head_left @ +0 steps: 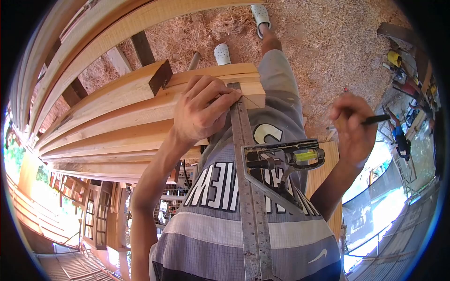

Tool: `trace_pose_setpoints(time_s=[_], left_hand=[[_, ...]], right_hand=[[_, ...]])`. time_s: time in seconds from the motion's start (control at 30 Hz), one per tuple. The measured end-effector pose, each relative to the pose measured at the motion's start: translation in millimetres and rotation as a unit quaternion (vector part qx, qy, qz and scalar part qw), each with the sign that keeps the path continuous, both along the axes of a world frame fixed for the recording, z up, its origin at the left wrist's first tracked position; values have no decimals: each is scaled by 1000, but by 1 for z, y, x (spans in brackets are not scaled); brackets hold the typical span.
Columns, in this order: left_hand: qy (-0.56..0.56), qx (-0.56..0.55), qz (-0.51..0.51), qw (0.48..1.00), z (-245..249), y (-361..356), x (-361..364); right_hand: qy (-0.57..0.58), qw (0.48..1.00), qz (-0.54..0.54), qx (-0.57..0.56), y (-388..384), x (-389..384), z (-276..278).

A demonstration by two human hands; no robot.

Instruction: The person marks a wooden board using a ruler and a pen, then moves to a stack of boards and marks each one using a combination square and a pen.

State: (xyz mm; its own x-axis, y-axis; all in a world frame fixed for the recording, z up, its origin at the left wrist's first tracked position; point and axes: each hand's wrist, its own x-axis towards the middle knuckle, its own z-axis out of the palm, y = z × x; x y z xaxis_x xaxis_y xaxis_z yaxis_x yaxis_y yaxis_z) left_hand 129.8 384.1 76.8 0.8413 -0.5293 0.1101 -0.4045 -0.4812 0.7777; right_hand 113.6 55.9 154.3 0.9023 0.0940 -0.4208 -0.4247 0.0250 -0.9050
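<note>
A combination square (238, 126) with a long steel ruler and a dark head holding a yellow-green level vial (307, 156) lies in front of my shirt. My left hand (204, 105) is closed on the ruler's far end, fingers pressing it against the end of a wooden beam (253, 89). Thin dark lines show on that beam's end. Off to the right, my right hand (354, 131) is raised, its fingers curled round a dark pen (376, 120), clear of the beam and the square.
Several long timbers (112, 117) run off to the left, with a shorter block (140, 86) lying on top. Curved boards (103, 37) stand beyond them. Wood shavings (328, 56) cover the ground around my feet in white clogs (261, 18). Other people (401, 140) are far right.
</note>
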Motion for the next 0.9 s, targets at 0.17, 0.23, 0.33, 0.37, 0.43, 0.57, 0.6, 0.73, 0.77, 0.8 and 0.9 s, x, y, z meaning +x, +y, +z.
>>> trace_pose_setpoints(time_s=[0.17, 0.23, 0.33, 0.37, 0.43, 0.57, 0.6, 0.73, 0.77, 0.8, 0.9], left_hand=[[-6, 1, -4, 1000, -2, 1, 0], [-6, -1, -3, 1000, -1, 0, 0], [-6, 0, -4, 1000, 0, 0, 0], [-7, 1, -5, 1000, 0, 0, 1], [-8, 1, -8, 1000, 1, 0, 1], [-10, 5, -12, 1000, 0, 1, 1], [-11, 5, -13, 1000, 1, 1, 1], [7, 29, -28, 999, 9, 6, 3], [9, 27, -12, 1000, 8, 7, -2], [11, 16, -1, 1000, 6, 6, -5], [-28, 15, -10, 999, 11, 2, -4]], right_hand=[[71, 981, -150, 100, 38, 27, -14], [15, 989, -132, 61, 46, 32, -29], [66, 997, -50, -7, 68, 36, -28], [93, 993, -73, -8, 79, 40, -27], [69, 996, -29, -53, 84, 39, -38], [69, 984, 42, -160, 87, 46, -38], [74, 975, 51, -202, 89, 47, -39], [21, 989, 21, -144, 85, 41, -57], [23, 992, 24, -121, 82, 38, -63], [-5, 987, 22, -156, 81, 33, -66], [-163, 963, -3, -213, 74, 36, -50]])
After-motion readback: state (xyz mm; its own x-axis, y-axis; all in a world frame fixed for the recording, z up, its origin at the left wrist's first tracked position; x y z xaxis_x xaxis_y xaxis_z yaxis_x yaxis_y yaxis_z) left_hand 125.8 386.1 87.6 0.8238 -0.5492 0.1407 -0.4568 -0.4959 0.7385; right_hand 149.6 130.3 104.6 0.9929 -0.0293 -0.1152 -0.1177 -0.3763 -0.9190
